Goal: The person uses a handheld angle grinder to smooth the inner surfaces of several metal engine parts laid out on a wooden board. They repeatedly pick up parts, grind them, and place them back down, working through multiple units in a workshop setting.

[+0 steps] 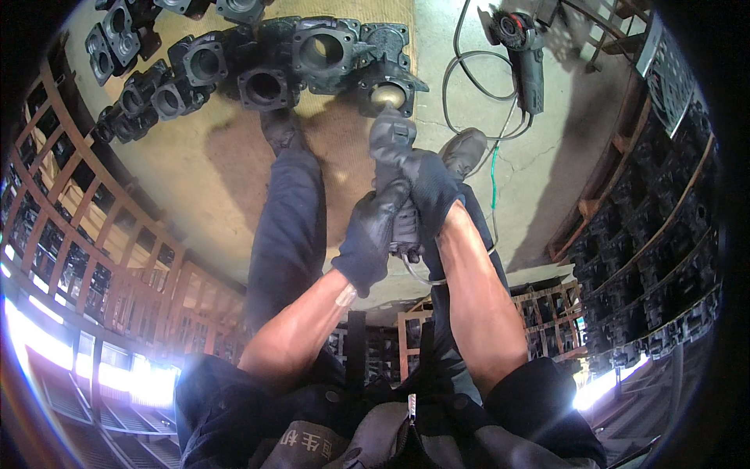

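Observation:
Both gloved hands are wrapped round a black straight-bodied die grinder, its cord leaving the rear end toward me. My left hand closes on the body from the left, and my right hand grips it from the right, slightly farther forward. The tool's front end reaches the round opening of a dark metal casting with a square flange. Its very tip is too small to make out. More flanged castings stand to the left of this one.
An angle grinder lies on the floor at the right with its black cable looped beside it. My shoes flank the work. Brown metal racks curve along the left; stacked dark castings fill the right side.

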The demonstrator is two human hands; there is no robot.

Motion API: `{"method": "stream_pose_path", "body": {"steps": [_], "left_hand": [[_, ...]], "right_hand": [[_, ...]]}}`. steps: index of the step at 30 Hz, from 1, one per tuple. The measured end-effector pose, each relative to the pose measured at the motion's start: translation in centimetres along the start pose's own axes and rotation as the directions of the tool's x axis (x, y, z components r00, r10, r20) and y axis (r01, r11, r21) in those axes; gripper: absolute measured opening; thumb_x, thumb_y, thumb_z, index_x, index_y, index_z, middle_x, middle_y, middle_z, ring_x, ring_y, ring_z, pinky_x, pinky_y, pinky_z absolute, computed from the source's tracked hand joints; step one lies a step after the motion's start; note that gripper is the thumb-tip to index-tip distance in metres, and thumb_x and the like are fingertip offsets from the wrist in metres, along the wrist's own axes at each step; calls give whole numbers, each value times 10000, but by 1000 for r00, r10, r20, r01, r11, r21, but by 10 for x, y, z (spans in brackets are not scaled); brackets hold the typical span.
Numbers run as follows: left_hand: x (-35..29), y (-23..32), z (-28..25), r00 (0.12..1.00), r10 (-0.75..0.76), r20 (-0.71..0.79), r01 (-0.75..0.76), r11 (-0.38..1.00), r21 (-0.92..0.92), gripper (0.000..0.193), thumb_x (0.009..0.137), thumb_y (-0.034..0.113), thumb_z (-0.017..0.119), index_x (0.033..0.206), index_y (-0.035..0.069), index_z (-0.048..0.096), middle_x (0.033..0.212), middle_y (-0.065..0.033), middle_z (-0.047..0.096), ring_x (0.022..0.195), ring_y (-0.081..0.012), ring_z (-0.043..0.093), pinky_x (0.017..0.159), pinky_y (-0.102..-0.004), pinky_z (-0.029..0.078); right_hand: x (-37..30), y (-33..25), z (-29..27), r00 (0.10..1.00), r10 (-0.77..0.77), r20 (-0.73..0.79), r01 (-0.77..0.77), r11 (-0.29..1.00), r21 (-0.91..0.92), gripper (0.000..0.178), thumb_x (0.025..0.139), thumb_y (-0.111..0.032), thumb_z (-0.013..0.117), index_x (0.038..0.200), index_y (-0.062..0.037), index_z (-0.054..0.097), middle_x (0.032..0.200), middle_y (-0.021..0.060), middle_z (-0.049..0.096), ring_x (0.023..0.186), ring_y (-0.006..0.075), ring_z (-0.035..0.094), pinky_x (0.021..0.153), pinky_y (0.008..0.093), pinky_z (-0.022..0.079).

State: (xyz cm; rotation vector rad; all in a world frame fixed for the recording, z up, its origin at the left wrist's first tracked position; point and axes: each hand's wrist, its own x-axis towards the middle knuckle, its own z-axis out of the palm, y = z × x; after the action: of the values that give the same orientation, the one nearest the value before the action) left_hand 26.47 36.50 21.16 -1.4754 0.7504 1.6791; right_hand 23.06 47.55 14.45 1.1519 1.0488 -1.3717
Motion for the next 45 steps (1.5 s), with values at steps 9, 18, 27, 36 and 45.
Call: {"method": "stream_pose_path", "body": {"steps": [9,18,27,36,45], "left_hand": [[29,-2,-14,994,-23,103,26,999,-32,274,971,341,557,951,73,609,683,-34,601,476,-196,584,433,-352,531],[19,9,3,999,-16,28,16,1000,-12,265,964,323,576,986,62,612,739,-39,627,529,-182,615,440,-335,540],[16,0,-2,999,-34,34,35,999,-28,249,966,314,576,990,69,611,735,-28,623,552,-173,618,463,-321,537],[-10,-1,0,1000,-3,-15,3,1000,8,269,969,333,588,974,68,635,780,-29,650,595,-151,629,496,-297,536],[-6,-1,3,999,1,-38,0,1000,19,255,971,325,588,946,75,634,745,-20,631,567,-148,614,484,-289,521]], "right_hand": [[14,-11,2,1000,21,12,-22,999,46,295,854,-276,720,901,12,675,761,81,640,635,189,599,625,319,491],[24,-7,-3,999,-37,-27,37,999,-1,242,868,-239,704,937,-8,689,775,45,636,637,143,582,597,288,460],[16,-5,1,999,-36,-13,37,997,74,318,845,-287,713,918,23,708,765,55,647,643,155,569,601,315,458],[-18,-10,10,987,-158,-25,153,980,-127,368,836,-335,717,851,32,697,716,45,623,607,143,540,553,325,437],[13,27,-1,978,-205,-32,205,979,-18,384,822,-353,731,833,28,680,699,39,606,592,146,529,529,332,424]]}}
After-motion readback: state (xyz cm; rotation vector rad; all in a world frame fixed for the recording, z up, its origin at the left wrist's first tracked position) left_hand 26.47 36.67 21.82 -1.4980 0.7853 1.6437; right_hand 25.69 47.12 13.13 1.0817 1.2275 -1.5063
